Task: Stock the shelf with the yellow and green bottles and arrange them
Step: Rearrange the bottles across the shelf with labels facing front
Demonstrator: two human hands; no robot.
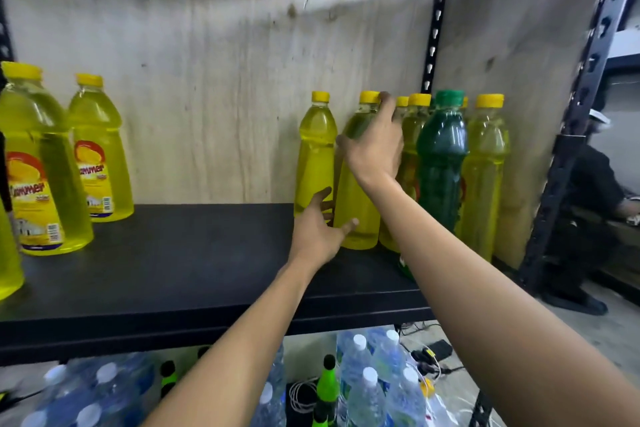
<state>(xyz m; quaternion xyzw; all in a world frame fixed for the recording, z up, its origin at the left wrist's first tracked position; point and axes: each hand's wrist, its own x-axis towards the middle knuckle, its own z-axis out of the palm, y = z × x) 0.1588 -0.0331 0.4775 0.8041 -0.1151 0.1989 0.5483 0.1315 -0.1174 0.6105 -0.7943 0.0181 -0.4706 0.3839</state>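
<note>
- The bottle being set in place stands upright on the shelf, in the right-hand cluster, just right of a lone yellow bottle and left of the green bottle.
- The right hand wraps its shoulder from the front, fingers reaching up beside the yellow cap; it looks like a loose hold rather than a tight clamp.
- The left hand is spread open at the base, thumb near the lone bottle's foot and fingers touching the lower body of the held one, bracing but not closed round it.
- The long axis is vertical, so both hands sit on one upright line: right high, left low and nearer the shelf.
- My guess is the next nudge goes sideways or back, to line it up with its neighbours.
- Two labelled bottles stand well apart at the left.
</note>
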